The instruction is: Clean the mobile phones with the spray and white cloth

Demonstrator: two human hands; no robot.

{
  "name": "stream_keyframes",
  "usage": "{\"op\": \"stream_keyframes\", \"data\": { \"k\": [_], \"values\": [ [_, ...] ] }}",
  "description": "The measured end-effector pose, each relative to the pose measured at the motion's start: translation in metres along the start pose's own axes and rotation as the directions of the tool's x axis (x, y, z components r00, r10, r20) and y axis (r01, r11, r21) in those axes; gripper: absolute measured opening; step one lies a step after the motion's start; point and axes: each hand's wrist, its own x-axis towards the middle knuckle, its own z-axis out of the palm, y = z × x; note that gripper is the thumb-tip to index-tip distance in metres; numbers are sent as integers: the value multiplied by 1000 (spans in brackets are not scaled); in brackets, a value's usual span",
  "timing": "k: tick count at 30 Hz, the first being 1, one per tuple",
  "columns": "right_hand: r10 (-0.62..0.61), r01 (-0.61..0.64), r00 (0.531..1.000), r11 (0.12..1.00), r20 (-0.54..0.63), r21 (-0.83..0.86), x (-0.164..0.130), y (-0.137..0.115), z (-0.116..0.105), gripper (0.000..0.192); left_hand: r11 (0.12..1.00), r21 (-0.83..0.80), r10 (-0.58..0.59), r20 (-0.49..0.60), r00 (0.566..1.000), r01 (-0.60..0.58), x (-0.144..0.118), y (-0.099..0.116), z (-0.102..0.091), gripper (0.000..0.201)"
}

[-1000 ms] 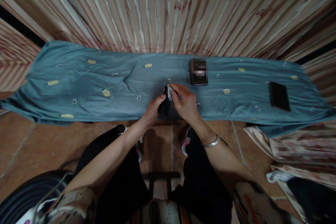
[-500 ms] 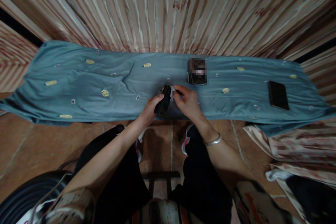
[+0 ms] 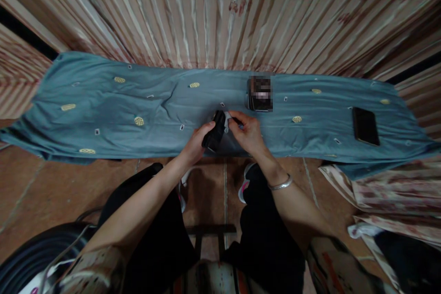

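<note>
My left hand (image 3: pixel 199 141) is closed around a black boxy object (image 3: pixel 214 134), with the thumb along its upper side. The object is tilted and held just over the blue cloth; its exact kind is too dark to make out. Between the fingertips of my right hand (image 3: pixel 247 131) is a small light grey cloth (image 3: pixel 226 121). That cloth is at the right side of the black object, seemingly against it. The curled right fingers hide part of the cloth.
A blue cover (image 3: pixel 161 115) with pineapple prints lies over the long bench. On it stand a dark box (image 3: pixel 253 96), partly pixelated, and a flat black phone-like slab (image 3: pixel 365 126). A pleated curtain (image 3: pixel 213 18) hangs behind. Coiled black hose (image 3: pixel 37 257) lies at lower left.
My right hand has shifted very slightly with the grey cloth beside the black object. The left hand keeps its hold, and the view has moved only a little.
</note>
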Motion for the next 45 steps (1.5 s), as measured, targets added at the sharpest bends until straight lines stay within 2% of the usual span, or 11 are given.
{"op": "stream_keyframes", "data": {
  "k": [5,8,11,14,22,34,40,45],
  "values": [
    [44,-44,999,999,-31,21,-1,-1,6,28,994,-104,6,-37,999,-9,-2,7,7,23],
    [71,-68,996,996,-54,49,-2,-2,10,27,984,-177,9,-72,997,-22,-5,12,13,29],
    [83,-79,995,994,-63,76,-3,-2,14,27,975,-223,-2,-63,998,-12,-8,16,15,31],
    [97,-90,993,991,-64,100,-5,-3,16,26,971,-237,18,-51,999,-30,-8,18,14,27],
    [82,-73,996,974,-33,215,-11,-6,26,23,967,-212,126,-68,990,-137,3,15,3,43],
    [104,-151,984,915,144,373,-17,-12,34,19,951,-265,102,-223,969,-161,10,31,1,43],
    [140,-166,986,863,91,477,-12,-3,34,20,955,-255,111,-166,980,-152,9,25,2,37],
    [237,-236,969,833,62,501,-7,2,34,20,964,-228,122,-81,989,-137,7,16,-1,30]
  ]
}}
